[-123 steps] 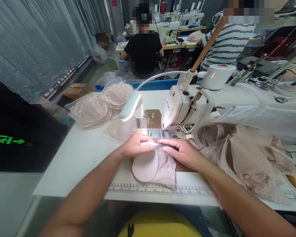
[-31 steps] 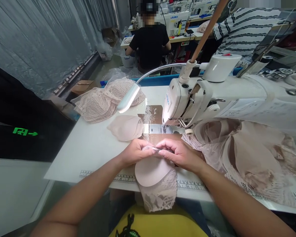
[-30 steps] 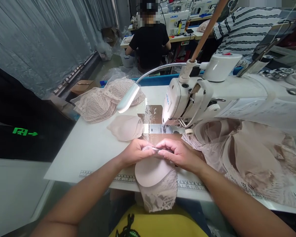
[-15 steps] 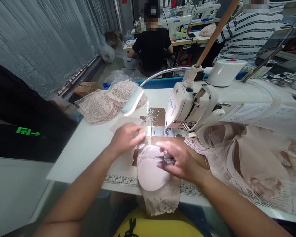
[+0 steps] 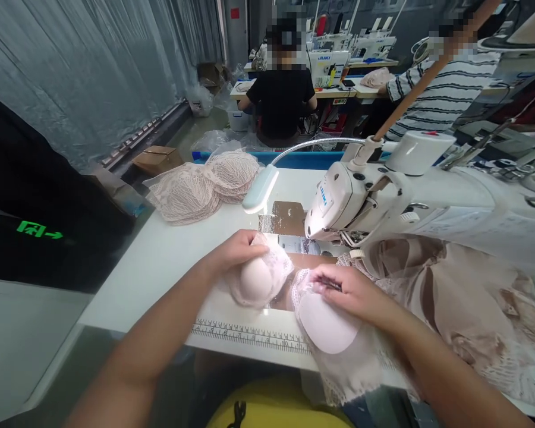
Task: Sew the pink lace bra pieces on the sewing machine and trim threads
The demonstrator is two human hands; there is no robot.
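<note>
My left hand (image 5: 237,251) is closed on the top edge of a pale pink lace-edged bra cup (image 5: 256,282), its rounded padding facing up over the table. My right hand (image 5: 352,288) pinches the upper lace edge of a second bra cup (image 5: 330,324). That one hangs over the table's front edge, with a sheer lace-trimmed panel (image 5: 352,374) below it. A small dark thing shows between the right fingers, too hidden to name. Behind both hands stands the white sewing machine (image 5: 339,196), its needle area just beyond the cups.
Stacked lace cups (image 5: 187,193) lie at the table's back left. A small lamp (image 5: 261,189) on a bendable neck leans over the table. Beige lace fabric (image 5: 455,297) is heaped on the right. A ruler strip (image 5: 249,336) runs along the front edge. Two people sit at machines beyond.
My left hand now holds a lace cup raised beside the other. My right hand has moved right and slightly toward me, bringing its cup along. The camera view has shifted a little.
</note>
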